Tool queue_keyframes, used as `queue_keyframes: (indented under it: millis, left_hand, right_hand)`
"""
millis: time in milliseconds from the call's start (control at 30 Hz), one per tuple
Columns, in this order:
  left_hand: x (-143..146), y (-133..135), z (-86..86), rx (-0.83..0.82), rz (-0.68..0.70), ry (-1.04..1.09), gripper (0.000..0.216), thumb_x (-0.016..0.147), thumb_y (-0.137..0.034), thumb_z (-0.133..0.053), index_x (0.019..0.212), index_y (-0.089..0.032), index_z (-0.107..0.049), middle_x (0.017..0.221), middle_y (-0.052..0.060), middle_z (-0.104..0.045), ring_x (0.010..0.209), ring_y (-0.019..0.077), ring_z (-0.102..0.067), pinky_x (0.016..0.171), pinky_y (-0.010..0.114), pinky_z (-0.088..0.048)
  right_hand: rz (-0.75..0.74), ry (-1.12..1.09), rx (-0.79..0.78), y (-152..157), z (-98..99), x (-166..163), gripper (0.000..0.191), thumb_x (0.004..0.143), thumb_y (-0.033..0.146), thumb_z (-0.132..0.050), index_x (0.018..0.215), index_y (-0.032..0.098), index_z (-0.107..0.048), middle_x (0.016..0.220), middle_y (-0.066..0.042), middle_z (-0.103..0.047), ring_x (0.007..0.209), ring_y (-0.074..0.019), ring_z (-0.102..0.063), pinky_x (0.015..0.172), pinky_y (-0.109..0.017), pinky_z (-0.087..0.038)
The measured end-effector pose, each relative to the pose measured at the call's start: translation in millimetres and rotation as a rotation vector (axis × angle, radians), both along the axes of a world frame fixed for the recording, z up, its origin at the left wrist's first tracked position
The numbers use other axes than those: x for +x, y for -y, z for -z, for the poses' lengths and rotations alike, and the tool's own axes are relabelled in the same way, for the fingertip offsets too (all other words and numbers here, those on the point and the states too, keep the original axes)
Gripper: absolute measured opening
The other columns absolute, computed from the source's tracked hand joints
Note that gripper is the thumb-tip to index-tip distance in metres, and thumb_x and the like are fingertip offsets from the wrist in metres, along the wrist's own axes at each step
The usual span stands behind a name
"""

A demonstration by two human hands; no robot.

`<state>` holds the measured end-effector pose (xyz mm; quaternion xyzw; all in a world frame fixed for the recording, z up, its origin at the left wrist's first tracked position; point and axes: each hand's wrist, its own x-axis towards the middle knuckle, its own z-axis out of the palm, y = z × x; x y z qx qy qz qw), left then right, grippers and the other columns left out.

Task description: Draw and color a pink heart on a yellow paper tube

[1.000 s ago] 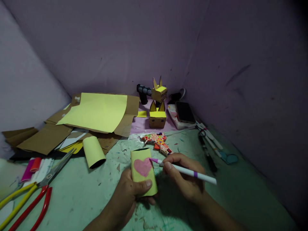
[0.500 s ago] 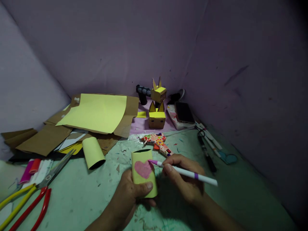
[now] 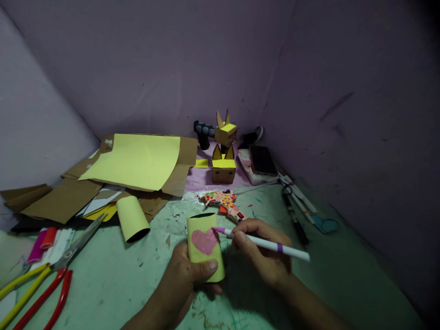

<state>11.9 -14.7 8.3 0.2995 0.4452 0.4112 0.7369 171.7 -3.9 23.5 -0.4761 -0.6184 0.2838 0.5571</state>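
Observation:
My left hand (image 3: pixel 187 275) is wrapped round a yellow paper tube (image 3: pixel 215 270), its thumb across the lower front. The tube is slightly flattened, its open end upward. On its front is a pink heart (image 3: pixel 204 242). My right hand (image 3: pixel 264 252) pinches a white felt-tip marker (image 3: pixel 285 250) with a purple band. The marker's purple tip meets the heart's upper right edge. Just behind the tube lies a flower-patterned cutout (image 3: pixel 223 200). A second yellow paper tube (image 3: pixel 132 219) rests on the table to the left.
Scissors (image 3: pixel 70 252) and markers (image 3: pixel 51 245) lie at the left, below cardboard pieces (image 3: pixel 65 199) and a yellow sheet (image 3: pixel 137 160). Small cardboard boxes with ears (image 3: pixel 223 172) stand behind. A phone (image 3: pixel 263 160), a dark pen (image 3: pixel 295 217) and blue-handled scissors (image 3: pixel 325 224) are at the right.
Hardly anything differs. The whole view has shifted very slightly, while the marker tip stays at the heart's upper right edge and both hands keep their holds.

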Motion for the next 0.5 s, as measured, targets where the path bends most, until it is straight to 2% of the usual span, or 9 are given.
queue_keyframes:
  millis: [233,500]
  left_hand:
    - [-0.7,-0.1,0.1,-0.029,-0.009,0.022,0.039,0.054,-0.022,-0.082,0.087,-0.009,-0.065,0.061,0.005,-0.065,0.052,0.0174,-0.062,0.041,0.024,-0.051]
    - [-0.6,-0.4,-1.7,-0.026,-0.008,0.007,0.042,0.053,-0.025,-0.082,0.086,-0.008,-0.065,0.061,0.005,-0.066,0.053,0.0182,-0.064,0.041,0.023,-0.051]
  right_hand:
    - [0.016,-0.003,-0.011,-0.6,1.6,1.1,0.014,0.078,0.027,-0.059,0.066,0.021,-0.065,0.054,0.002,-0.063,0.047,-0.0134,-0.056,0.047,-0.024,-0.042]
    - [0.028,0.022,0.007,0.5,1.3,3.7,0.016,0.079,0.027,-0.058,0.065,0.020,-0.064,0.052,0.003,-0.061,0.045,-0.0125,-0.054,0.045,-0.024,-0.039]
